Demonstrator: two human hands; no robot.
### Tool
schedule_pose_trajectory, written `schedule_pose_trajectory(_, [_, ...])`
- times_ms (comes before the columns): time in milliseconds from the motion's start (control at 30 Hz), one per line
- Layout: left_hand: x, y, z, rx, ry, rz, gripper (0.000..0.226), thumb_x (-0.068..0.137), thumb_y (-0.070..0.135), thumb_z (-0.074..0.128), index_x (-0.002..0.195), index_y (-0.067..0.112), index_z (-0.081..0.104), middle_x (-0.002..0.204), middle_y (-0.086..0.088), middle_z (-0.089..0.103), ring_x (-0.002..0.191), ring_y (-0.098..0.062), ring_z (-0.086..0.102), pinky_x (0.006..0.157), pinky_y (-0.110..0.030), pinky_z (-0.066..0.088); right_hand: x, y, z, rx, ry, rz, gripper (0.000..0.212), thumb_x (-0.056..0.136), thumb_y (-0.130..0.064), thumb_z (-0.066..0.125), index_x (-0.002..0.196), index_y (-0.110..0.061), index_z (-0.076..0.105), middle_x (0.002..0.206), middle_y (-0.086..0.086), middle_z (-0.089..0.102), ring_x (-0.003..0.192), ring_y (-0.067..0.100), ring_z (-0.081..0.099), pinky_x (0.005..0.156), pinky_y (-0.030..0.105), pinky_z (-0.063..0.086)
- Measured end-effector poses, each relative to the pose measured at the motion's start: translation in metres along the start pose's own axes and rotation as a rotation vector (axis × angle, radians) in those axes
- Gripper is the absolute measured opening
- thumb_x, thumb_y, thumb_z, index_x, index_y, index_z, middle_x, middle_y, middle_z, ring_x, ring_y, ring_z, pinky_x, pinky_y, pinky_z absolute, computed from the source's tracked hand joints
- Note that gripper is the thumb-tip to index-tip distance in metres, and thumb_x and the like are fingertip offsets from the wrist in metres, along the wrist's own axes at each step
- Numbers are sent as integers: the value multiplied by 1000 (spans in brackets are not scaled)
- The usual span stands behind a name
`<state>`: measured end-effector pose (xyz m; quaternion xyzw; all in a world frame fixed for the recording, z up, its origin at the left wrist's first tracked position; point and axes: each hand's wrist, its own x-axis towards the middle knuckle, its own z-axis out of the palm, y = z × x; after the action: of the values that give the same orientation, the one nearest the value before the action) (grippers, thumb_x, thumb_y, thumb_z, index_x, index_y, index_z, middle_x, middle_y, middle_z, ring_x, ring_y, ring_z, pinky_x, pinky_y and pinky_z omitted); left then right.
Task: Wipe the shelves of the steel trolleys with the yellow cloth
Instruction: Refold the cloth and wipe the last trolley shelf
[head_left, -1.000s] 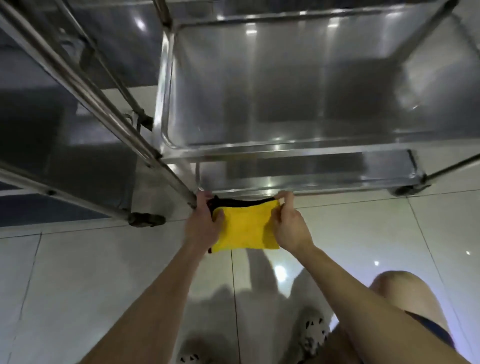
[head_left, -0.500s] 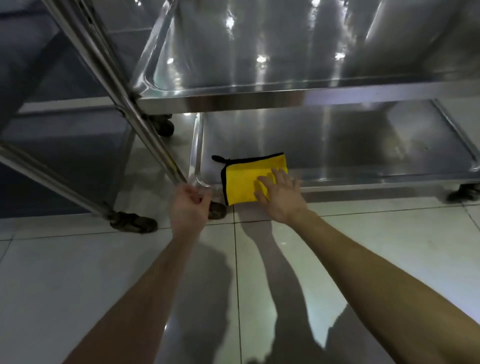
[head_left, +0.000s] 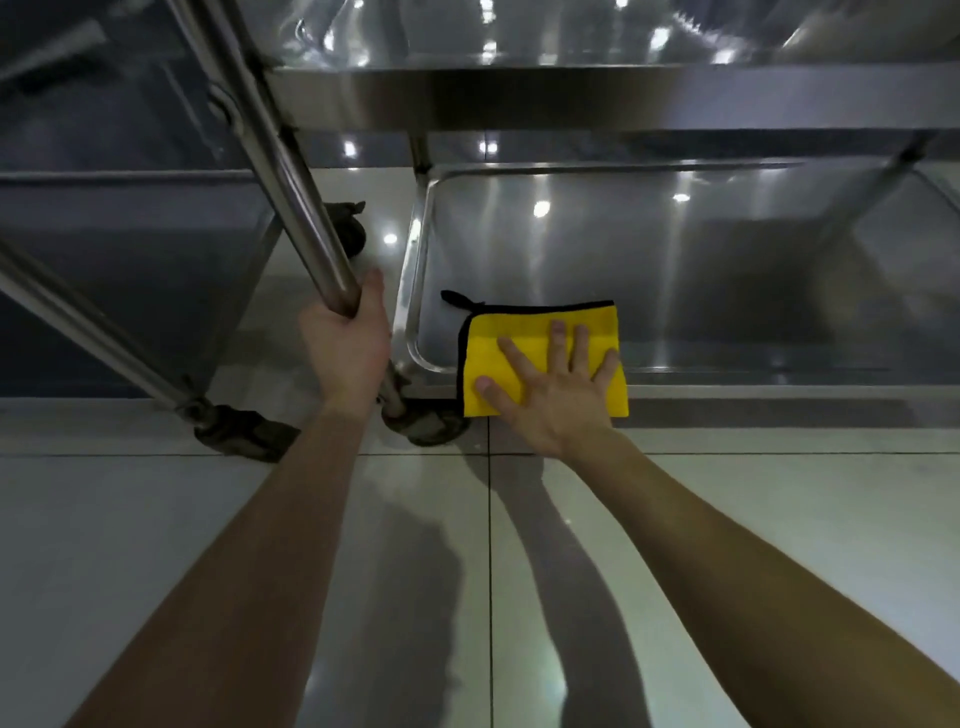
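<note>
The folded yellow cloth (head_left: 524, 358) is laid on the bottom shelf (head_left: 675, 270) of the steel trolley, at the shelf's near left corner, with its near edge draped over the front rim. It is pressed flat under the right hand (head_left: 550, 384), whose fingers are spread open on top of it. The left hand (head_left: 345, 348) is closed around the trolley's upright post (head_left: 291, 171), just left of that corner.

The cloth is judged soft, light and limp; it would likely bunch if pinched, so a flat palm over its middle is the better hold. The steel looks slick, so easy sliding is expected.

The shelf's far right end is cut off, and much of its surface is lost in glare and shadow. The upper shelf (head_left: 597, 101) is seen only from its front edge.
</note>
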<state>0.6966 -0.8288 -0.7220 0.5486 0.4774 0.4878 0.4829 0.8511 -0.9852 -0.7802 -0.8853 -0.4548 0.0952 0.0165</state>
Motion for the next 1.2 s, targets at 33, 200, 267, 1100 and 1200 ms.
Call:
schedule_pose_trajectory(33, [0,-2,0,-10,0,14,42,97,43,74,75,9,61,62,-8,55,53,-16,57,51,-27,48,6,-4,-2,-4,-3,-1,88,86,-94,-5,165,-56,-3,178,17,-15,162,45,-18,120,77,-9])
schedule_pose_trajectory(200, [0,-3,2,-58,11,77,37,97,28,68,71,4,59,58,-11,51,48,-16,52,50,-29,44,64,-17,-10,-3,-37,-6,87,89,-94,4,166,-54,-6,176,18,-21,160,46,-22,118,79,-15])
schedule_pose_trajectory(267, [-1,-5,2,-76,28,103,42,97,25,68,68,-2,56,57,-16,47,48,-20,50,50,-33,42,99,-22,-12,-10,-60,15,91,87,-96,5,165,-53,-9,175,19,-24,159,47,-25,116,80,-18])
schedule_pose_trajectory(1100, [-13,9,-3,-66,4,37,34,93,25,68,63,26,53,59,-5,49,52,-17,49,53,-36,42,80,-29,-5,-16,-124,-258,69,97,-85,11,161,-65,-6,176,5,-27,160,34,-29,120,72,-22])
schedule_pose_trajectory(1200, [-13,12,-6,-15,-11,14,32,89,32,67,58,27,64,56,3,55,51,-12,55,54,-31,47,64,42,-12,0,-125,-181,65,98,-84,15,159,-68,-5,176,-2,-27,161,27,-28,124,67,-19])
